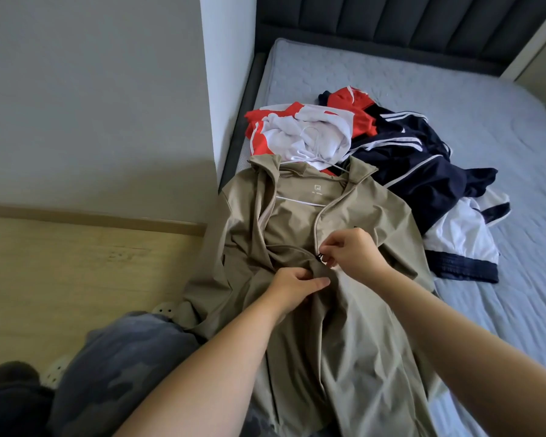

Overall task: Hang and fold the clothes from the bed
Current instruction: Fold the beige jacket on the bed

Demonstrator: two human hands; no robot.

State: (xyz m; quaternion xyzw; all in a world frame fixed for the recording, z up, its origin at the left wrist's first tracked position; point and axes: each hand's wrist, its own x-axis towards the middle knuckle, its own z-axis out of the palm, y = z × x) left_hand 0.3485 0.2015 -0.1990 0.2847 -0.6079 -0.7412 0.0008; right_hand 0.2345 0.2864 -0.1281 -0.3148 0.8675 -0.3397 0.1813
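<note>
A beige zip jacket [353, 326] lies spread face up on the bed's near corner, collar away from me, its lower front hanging over the edge. The zip is closed below my hands and open above them. My right hand [353, 252] pinches the small black zipper pull [321, 256] at mid-chest. My left hand [297, 287] grips a fold of the jacket fabric just below the pull. Behind the jacket lies a pile: a red and white hoodie [300, 134] and a navy track jacket with white stripes [423, 171].
The bed [517, 152] has a light blue mattress and a dark padded headboard [407, 23]. A white wall corner [227, 89] stands left of the bed. Wooden floor [76, 263] lies to the left. My legs in dark trousers [114, 373] are at the lower left.
</note>
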